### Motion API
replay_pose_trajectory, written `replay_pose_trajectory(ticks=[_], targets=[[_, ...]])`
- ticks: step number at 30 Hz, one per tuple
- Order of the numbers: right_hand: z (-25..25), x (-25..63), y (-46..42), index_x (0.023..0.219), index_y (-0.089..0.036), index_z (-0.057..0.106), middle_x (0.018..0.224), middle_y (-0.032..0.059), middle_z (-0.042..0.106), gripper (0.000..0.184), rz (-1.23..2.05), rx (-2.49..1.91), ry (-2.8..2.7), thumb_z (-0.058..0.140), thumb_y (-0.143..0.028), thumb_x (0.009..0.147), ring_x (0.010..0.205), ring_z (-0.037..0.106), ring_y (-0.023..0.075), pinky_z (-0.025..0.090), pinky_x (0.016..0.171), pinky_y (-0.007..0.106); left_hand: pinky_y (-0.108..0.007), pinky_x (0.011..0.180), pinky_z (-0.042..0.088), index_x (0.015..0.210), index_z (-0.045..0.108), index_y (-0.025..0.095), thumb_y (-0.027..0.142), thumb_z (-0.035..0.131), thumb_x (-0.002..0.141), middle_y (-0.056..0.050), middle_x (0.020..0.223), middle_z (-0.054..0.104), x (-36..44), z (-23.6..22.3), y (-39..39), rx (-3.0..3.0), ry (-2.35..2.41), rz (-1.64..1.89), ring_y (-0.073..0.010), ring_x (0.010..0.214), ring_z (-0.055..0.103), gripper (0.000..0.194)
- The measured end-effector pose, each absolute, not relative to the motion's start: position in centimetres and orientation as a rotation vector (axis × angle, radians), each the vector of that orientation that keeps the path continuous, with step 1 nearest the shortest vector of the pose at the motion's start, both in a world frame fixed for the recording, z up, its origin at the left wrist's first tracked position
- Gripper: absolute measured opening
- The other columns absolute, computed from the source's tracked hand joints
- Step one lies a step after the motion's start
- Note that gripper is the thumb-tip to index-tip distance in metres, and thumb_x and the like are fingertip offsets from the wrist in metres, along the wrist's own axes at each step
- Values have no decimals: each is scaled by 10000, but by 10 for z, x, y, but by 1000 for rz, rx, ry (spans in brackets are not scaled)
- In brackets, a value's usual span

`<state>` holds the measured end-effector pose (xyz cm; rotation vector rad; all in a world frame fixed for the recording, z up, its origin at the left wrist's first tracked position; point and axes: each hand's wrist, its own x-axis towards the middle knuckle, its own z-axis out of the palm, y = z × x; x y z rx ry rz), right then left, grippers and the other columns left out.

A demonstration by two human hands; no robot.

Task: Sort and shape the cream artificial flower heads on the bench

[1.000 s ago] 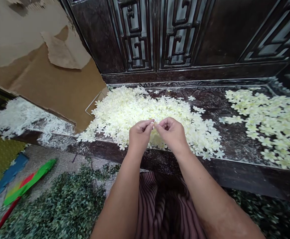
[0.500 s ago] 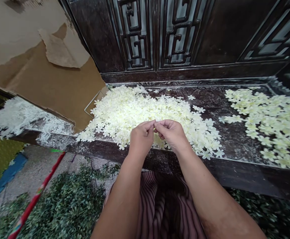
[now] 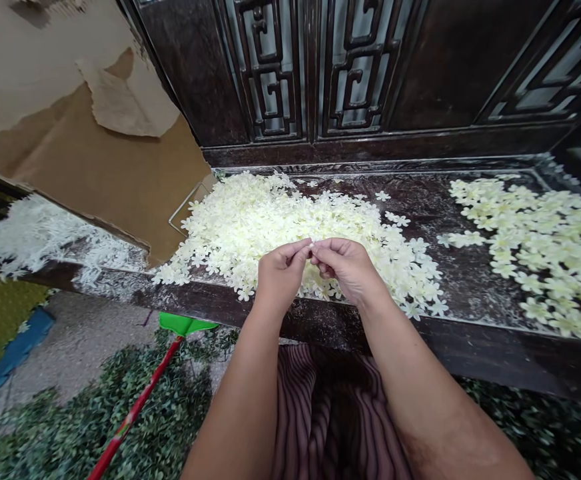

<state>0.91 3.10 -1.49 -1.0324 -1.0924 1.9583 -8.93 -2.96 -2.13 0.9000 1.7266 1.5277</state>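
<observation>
Above the bench (image 3: 463, 287): left hand (image 3: 281, 270) and right hand (image 3: 348, 267) meet in front of the white flower heap (image 3: 290, 213).
Left hand: grip narrow, thumb and forefinger pinched on a small white piece (image 3: 312, 245).
Right hand: grip narrow too, pinched at the small white piece, which is too tiny to make out clearly.
White flower heap: spread on the bench, behind the hands and to either side.
Right end: flower patch (image 3: 560, 260), apart from the heap.
Left end: brown cardboard (image 3: 95, 167), standing between the heap and the white strands (image 3: 35, 233).
Low left: green-headed tool (image 3: 183, 325) with a red handle, over leafy greenery (image 3: 135, 380).
</observation>
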Motion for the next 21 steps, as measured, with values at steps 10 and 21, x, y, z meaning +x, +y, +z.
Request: replay_pose_trajectory(ticks=[10, 21], targets=[[-17, 10, 31, 542, -142, 615, 458, -37, 567, 153, 1998, -972, -1092, 714, -259, 548, 355, 388, 20, 284, 364, 174, -315, 821, 522, 809, 734, 157, 159, 655, 687, -38, 797, 739, -90, -19, -28, 853, 1697, 1563, -165, 829, 669, 145], [-21, 9, 33, 512, -152, 575, 405, -64, 494, 93, 1930, -1020, -1099, 648, -210, 517, 351, 351, 24, 244, 369, 182, -321, 779, 532, 821, 721, 164, 216, 671, 667, -42, 822, 736, -89, -19, -28, 904, 1639, 1547, -155, 790, 667, 170]])
